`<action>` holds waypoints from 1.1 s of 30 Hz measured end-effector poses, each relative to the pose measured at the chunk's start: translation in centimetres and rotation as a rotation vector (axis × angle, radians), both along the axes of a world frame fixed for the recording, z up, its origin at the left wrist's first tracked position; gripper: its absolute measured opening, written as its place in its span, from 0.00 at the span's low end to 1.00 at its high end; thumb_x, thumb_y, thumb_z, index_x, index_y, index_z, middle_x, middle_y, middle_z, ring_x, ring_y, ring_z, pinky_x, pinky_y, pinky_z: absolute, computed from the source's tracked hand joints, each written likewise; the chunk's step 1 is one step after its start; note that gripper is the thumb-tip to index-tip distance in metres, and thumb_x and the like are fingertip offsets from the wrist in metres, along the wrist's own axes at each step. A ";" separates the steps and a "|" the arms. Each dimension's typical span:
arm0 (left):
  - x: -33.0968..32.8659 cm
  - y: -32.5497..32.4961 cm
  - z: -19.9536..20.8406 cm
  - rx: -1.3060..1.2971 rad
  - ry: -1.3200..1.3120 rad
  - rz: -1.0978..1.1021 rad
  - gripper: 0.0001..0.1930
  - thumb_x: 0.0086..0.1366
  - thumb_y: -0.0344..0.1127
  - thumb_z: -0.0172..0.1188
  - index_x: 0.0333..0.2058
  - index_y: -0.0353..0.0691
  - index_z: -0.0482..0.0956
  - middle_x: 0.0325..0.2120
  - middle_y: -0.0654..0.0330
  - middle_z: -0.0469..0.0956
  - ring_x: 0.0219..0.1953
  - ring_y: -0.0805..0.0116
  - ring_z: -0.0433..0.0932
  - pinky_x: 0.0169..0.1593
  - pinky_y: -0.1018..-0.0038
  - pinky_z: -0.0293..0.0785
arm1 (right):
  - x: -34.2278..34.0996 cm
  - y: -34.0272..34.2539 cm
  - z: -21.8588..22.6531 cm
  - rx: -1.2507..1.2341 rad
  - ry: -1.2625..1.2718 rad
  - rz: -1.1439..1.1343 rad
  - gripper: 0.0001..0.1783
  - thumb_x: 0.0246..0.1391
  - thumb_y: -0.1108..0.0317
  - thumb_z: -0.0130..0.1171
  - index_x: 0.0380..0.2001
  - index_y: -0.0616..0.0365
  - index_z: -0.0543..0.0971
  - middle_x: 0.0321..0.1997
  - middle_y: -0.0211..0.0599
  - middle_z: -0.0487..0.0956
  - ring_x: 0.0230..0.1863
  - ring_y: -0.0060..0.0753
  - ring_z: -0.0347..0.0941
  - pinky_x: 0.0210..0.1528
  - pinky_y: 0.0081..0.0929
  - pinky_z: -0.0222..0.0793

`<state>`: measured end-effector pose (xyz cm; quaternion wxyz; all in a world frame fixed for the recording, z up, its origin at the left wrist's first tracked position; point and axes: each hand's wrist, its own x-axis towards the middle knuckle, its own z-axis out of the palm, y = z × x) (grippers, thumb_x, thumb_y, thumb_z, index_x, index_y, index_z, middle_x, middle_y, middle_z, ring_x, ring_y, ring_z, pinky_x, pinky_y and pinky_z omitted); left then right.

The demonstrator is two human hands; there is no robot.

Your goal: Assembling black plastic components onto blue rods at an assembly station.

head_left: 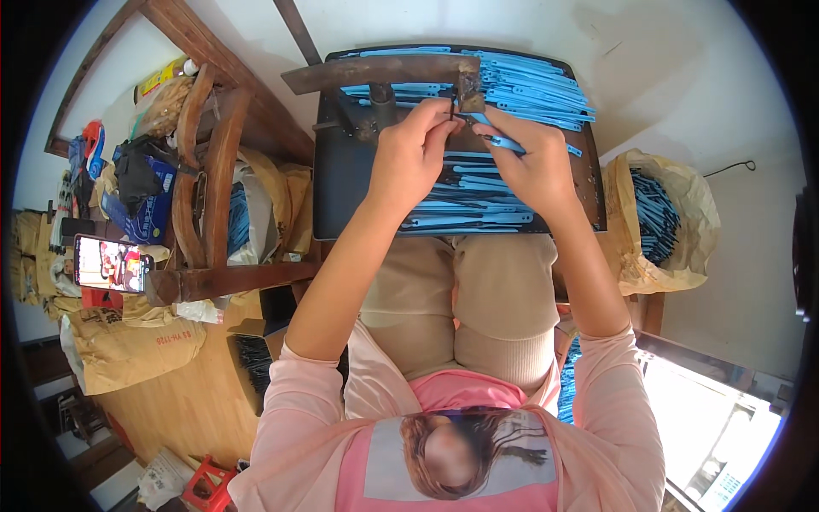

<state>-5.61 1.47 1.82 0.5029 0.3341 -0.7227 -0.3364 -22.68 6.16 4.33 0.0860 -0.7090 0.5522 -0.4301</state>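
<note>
My right hand is closed round flat blue strips, narrow pieces with small holes near the ends. Finger and thumb of my left hand are pinched together around a thin dark piece. Both hands meet below the end of a dark, worn bar fixture, fingertips close together. Under them lies a black tray. Many similar blue strips lie along its far side, and another layer of strips rests on its near side.
To the right stands an open paper sack full of blue and dark strips. A wooden chair frame rises at the left, near another sack. A lit phone is beside it. A red stool sits lower left.
</note>
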 end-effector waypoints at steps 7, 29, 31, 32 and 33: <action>0.4 0.4 -0.1 -0.034 0.018 0.035 0.11 0.62 0.20 0.57 0.43 0.35 0.74 0.32 0.50 0.83 0.37 0.60 0.85 0.36 0.74 0.79 | 0.8 0.4 0.7 0.077 -0.007 0.004 0.20 0.42 0.78 0.59 0.43 0.58 0.82 0.35 0.39 0.84 0.26 0.38 0.78 0.29 0.28 0.73; 4.2 3.8 0.3 -0.230 -0.235 0.074 0.06 0.56 0.21 0.64 0.34 0.34 0.82 0.30 0.55 0.83 0.32 0.64 0.83 0.36 0.76 0.76 | -1.9 1.4 1.9 -0.243 0.095 -0.027 0.10 0.45 0.75 0.67 0.21 0.62 0.74 0.21 0.39 0.69 0.24 0.40 0.67 0.23 0.31 0.62; 5.4 4.4 0.1 -0.183 -0.238 0.118 0.06 0.57 0.21 0.64 0.34 0.34 0.83 0.30 0.54 0.83 0.32 0.65 0.83 0.37 0.76 0.76 | -3.1 1.1 1.5 -0.183 0.127 0.021 0.08 0.46 0.74 0.66 0.24 0.62 0.75 0.22 0.39 0.71 0.25 0.42 0.69 0.24 0.33 0.64; 5.8 4.6 -0.1 -0.140 -0.240 0.160 0.06 0.57 0.21 0.64 0.34 0.33 0.83 0.30 0.54 0.83 0.33 0.65 0.83 0.38 0.76 0.76 | -3.6 0.8 1.2 -0.127 0.159 0.066 0.08 0.47 0.73 0.66 0.27 0.61 0.75 0.22 0.39 0.72 0.27 0.44 0.71 0.25 0.34 0.66; 6.1 4.9 -0.2 -0.075 -0.233 0.194 0.05 0.58 0.22 0.63 0.34 0.34 0.83 0.30 0.55 0.83 0.33 0.66 0.83 0.39 0.76 0.76 | -3.8 0.5 1.0 -0.125 0.160 0.067 0.08 0.47 0.73 0.66 0.27 0.61 0.75 0.22 0.39 0.72 0.27 0.44 0.71 0.25 0.34 0.66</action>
